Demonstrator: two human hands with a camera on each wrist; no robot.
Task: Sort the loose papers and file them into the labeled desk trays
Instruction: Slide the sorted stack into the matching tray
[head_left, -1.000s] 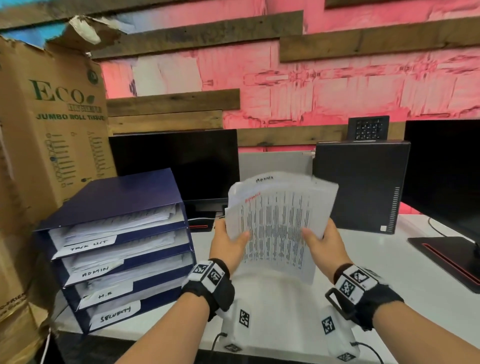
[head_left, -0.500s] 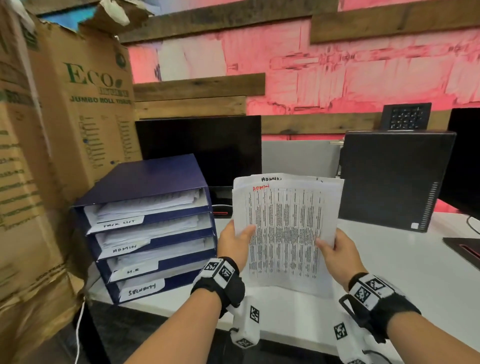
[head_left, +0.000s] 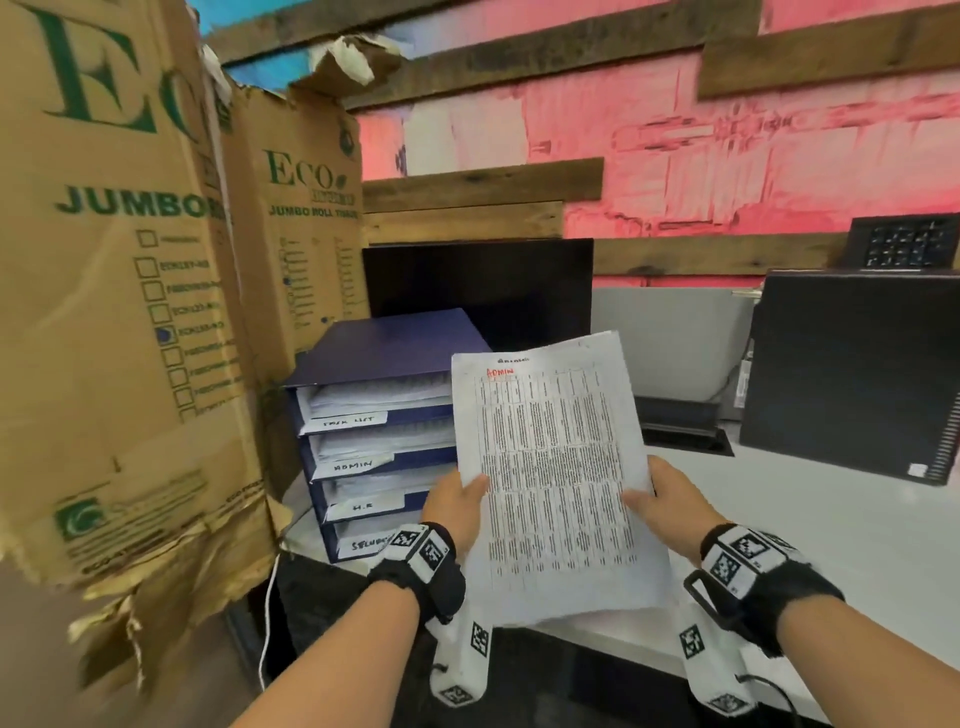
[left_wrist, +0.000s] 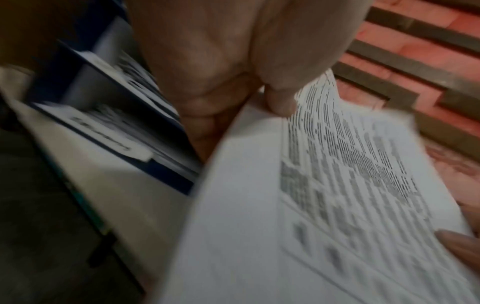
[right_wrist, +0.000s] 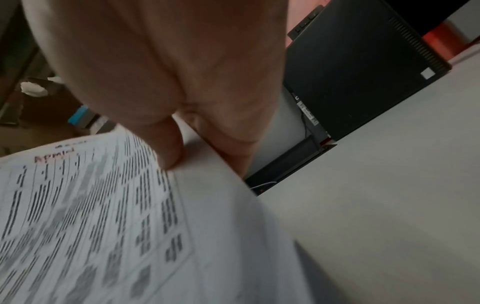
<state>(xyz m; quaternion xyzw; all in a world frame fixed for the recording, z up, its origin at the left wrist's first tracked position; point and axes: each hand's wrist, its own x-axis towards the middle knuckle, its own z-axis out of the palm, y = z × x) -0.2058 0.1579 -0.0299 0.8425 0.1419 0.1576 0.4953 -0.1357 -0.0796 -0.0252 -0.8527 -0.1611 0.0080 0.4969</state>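
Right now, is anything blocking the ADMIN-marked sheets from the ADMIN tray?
Nothing visible does. Both hands, left and right, hold the sheets just right of the tray stack; the ADMIN tray has an open front, already holding papers.

A printed sheet bears "ADMIN" handwritten in red at its top. Labels on the blue desk trays read "ADMIN" and "H.R"; the others are unclear. The cardboard boxes carry "ECO" and "JUMBO ROLL" in green.

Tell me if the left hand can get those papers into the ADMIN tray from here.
Probably yes. The left hand grips the papers right beside the ADMIN tray, whose open front faces it with nothing between; papers already inside leave some room.
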